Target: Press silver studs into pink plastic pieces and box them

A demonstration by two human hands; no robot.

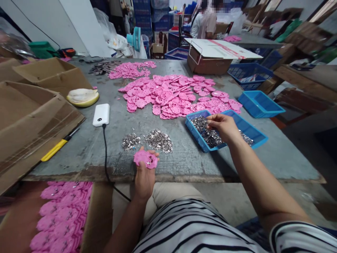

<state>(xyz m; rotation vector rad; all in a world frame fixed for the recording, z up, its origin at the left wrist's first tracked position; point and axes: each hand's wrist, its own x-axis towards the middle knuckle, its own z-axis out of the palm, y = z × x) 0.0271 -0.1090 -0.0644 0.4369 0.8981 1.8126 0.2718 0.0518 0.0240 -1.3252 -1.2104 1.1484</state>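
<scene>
The left hand (pixel 145 181) holds a flat, pink plastic piece with a scalloped edge (pixel 140 158) above the near edge of the grey, worn bench (pixel 181 165). Its grip is closed on the piece: the thumb presses on the upper face, with fingers behind and showing beyond the far rim. Small silvery bits show by the piece's cutouts, right of the thumb.

Apart from it, the right hand (pixel 223 126) reaches over a blue plastic tray (pixel 195 135) of small, shiny metal parts (pixel 212 140). Its grip has thumb and fingertips drawn together just at those parts; whether one is pinched between them is too small to tell.

Just beyond the left hand lie two heaps of tiny silver metal pieces (pixel 158 141); farther back spreads a large pile of similar pink plastic pieces (pixel 171 96).
</scene>
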